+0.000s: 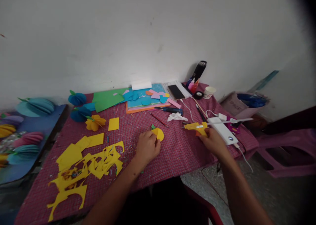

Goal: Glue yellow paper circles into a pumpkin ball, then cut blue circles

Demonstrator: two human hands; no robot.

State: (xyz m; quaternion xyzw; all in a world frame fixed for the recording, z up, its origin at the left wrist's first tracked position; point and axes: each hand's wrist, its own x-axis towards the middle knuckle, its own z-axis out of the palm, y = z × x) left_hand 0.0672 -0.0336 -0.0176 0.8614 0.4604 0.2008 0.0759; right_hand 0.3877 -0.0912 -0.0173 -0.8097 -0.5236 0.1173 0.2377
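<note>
My left hand [147, 146] is closed on a small yellow paper piece [159, 134] with a rounded edge, near the middle of the table. A bit of green paper [153, 127] shows at its upper left side. My right hand [211, 140] grips a yellow glue gun [197, 127] by its handle, with the nozzle pointing left toward the yellow piece but apart from it. A white glue stick [240, 120] sticks out behind the gun.
Yellow paper scraps [105, 162] cover the table's left part, near paper flowers [95, 122]. A pencil [159, 119], a cutter [170, 110] and a crumpled tissue [175, 116] lie ahead. At the right are a white power bank [223, 131], cables and a paper cup [209, 92].
</note>
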